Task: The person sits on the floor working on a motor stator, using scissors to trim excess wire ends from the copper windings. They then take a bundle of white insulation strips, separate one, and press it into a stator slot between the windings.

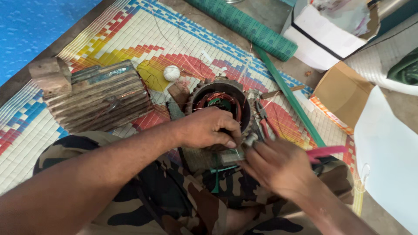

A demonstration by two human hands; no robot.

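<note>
Copper windings are seen inside a round motor stator (220, 102), which rests on the person's camouflage-clad lap above a woven mat (130, 30). The left hand (207, 128) is laid palm-down over the stator's near rim, fingers curled closed around it, forearm stretched in from the lower left. The right hand (274, 167) is blurred just beside the rim; its fingers are bent toward a small pale strip (230, 156), though whether it is pinched cannot be told. Red-handled pliers (265, 124) lie close by.
</note>
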